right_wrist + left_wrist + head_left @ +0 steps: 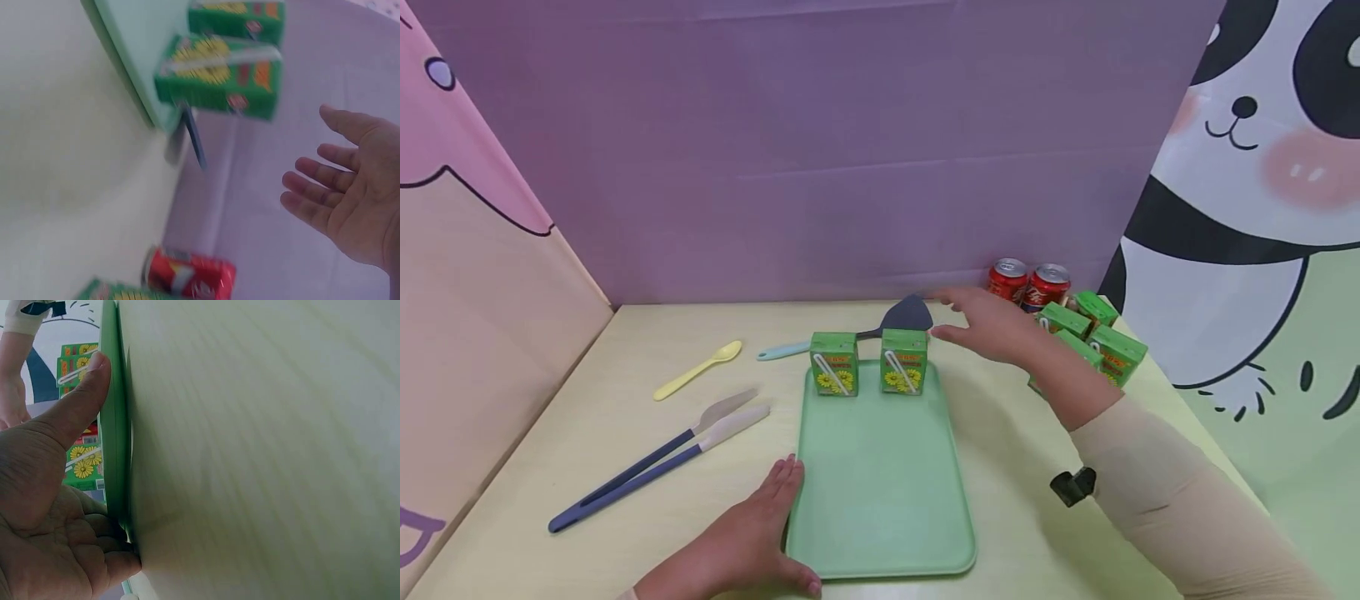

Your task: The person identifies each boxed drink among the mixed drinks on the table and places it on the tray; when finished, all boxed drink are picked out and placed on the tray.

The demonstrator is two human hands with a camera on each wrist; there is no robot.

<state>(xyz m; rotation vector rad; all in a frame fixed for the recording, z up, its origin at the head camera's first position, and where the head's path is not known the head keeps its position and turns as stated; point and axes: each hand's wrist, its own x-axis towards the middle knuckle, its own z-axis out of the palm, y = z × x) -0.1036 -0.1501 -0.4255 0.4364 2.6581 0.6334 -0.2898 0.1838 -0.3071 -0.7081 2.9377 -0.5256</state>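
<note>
My left hand (758,525) rests against the near left corner of a green tray (883,492), fingers along its left side and thumb at the near edge. In the left wrist view the thumb (87,394) lies on the tray's rim (114,425). Two green drink boxes, a left one (834,371) and a right one (904,367), stand upright at the tray's far end. My right hand (988,321) hovers just right of the right box, its fingers spread and holding nothing. In the right wrist view a gap shows between this hand (350,187) and the box (219,75).
Several more drink boxes (1116,354) are grouped at the right, with two red cans (1047,287) behind. A spatula (906,315) lies beyond the tray. Tongs (655,467) and a yellow spoon (700,368) lie left. A purple backdrop (850,150) borders the table's far side.
</note>
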